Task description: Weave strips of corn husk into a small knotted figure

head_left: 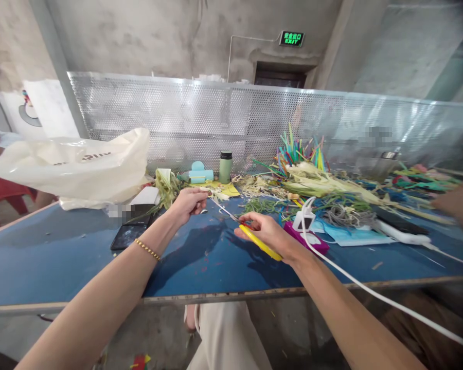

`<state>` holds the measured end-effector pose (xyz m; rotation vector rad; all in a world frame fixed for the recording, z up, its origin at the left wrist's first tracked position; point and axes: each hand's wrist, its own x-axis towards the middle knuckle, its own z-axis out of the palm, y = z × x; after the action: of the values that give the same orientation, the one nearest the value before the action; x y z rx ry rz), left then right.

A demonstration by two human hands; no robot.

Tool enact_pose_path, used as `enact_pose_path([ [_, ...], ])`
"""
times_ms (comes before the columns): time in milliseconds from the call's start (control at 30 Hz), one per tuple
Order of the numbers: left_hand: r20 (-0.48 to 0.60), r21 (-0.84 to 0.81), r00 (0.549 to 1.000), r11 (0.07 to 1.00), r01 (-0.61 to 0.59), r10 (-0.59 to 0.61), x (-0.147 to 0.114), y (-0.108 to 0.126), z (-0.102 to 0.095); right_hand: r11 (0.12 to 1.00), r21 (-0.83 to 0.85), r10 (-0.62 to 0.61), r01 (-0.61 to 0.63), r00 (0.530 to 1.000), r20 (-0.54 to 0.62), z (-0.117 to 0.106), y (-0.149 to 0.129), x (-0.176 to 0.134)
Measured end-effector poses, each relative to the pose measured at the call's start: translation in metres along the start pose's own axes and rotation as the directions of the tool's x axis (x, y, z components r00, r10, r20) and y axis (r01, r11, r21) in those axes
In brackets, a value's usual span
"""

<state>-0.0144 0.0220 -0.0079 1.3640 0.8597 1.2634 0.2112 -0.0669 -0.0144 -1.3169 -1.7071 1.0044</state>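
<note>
My right hand [264,231] is closed around yellow-handled scissors [259,243] above the blue table [200,272]. The thin blades slant up and left toward my left hand [191,203]. That hand has its fingers pinched together, close to the blade tips. What it pinches is too small to make out. Pale dried scraps [219,194] and a yellow paper [229,189] lie just beyond the fingertips. Green clippings [260,205] are spread behind the scissors.
A large cream plastic bag [88,169] and a phone [129,236] are on the left. Behind stand a green bottle [226,167] and a perforated metal screen [177,118]. Corn husks [320,180], a purple power strip [316,244] and a white cable [355,280] occupy the right.
</note>
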Motion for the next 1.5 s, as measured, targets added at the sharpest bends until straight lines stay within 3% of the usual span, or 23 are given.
enact_pose_path([
  [900, 0.056, 0.179, 0.998, 0.984, 0.022, -0.032, -0.0051, 0.0035, 0.0071, 0.993, -0.116, -0.023, 0.017, 0.999, -0.048, -0.0012, 0.0026, 0.0079],
  [1233, 0.123, 0.141, 0.988, 0.987, 0.073, -0.09, -0.0078, 0.0048, 0.009, 0.997, -0.072, -0.031, 0.028, 0.999, -0.044, 0.0022, 0.0033, 0.0073],
  [1500, 0.15, 0.076, 0.987, 0.996, 0.048, -0.059, -0.007, 0.0069, 0.0102, 0.984, 0.142, 0.109, -0.107, 0.994, -0.004, 0.0059, 0.0011, 0.0049],
])
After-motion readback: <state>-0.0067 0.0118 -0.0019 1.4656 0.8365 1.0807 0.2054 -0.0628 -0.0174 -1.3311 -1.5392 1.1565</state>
